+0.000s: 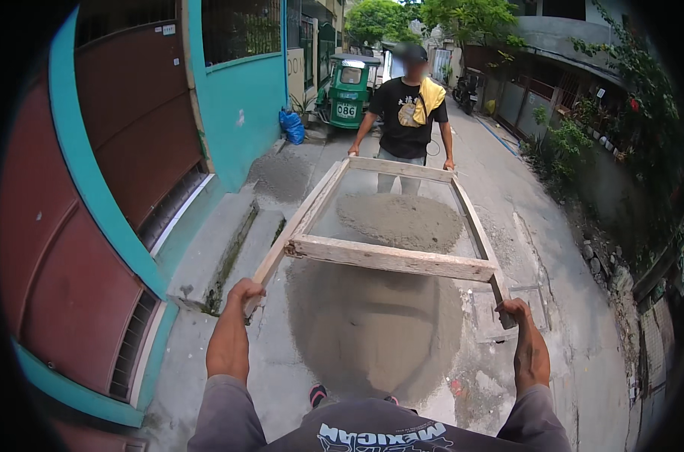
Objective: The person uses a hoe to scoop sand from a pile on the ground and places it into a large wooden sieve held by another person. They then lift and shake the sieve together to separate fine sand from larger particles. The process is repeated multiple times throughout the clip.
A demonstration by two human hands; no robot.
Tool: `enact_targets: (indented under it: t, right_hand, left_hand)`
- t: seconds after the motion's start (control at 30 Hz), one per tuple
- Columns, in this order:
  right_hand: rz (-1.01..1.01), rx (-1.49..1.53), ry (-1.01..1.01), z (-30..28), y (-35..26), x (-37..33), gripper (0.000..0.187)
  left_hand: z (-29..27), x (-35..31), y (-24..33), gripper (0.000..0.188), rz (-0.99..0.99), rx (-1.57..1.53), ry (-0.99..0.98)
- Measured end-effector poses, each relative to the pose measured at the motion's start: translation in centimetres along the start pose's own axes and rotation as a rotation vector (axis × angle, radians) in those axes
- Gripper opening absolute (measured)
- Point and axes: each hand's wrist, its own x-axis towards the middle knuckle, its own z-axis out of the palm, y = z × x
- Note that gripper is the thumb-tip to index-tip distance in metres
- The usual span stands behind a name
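Note:
A large wooden-framed sand sieve (391,258) hangs level above the ground, its mesh stretched between four beams. My left hand (246,292) is wrapped round the near end of its left handle. On the right, my right hand (514,309) grips the near end of the other handle. Coarse sand (402,220) lies heaped on the mesh toward the far side. Under the frame spreads a wide pile of fine grey sand (368,324). A co-worker (413,113) in a black shirt holds the far ends of both handles.
Concrete steps (214,245) and a teal wall (240,113) with brown gates line the left. A smaller gravel heap (281,177), a blue sack (291,126) and a green tricycle (349,92) stand farther back. Plants (568,147) and rubble edge the right side of the concrete lane.

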Motion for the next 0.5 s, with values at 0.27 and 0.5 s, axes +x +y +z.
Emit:
enact_targets:
  t: [0.27, 0.5]
  right_hand:
    - [-0.226, 0.220, 0.028, 9.9, 27.5, -4.5, 0.015]
    - [-0.054, 0.742, -0.242, 11.0, 38.2, -8.1, 0.011]
  left_hand:
    - [13.6, -3.9, -21.2, 0.036, -0.038, -0.116, -0.090]
    - [15.2, -9.0, -28.6, 0.022, -0.165, -0.358, -0.163]
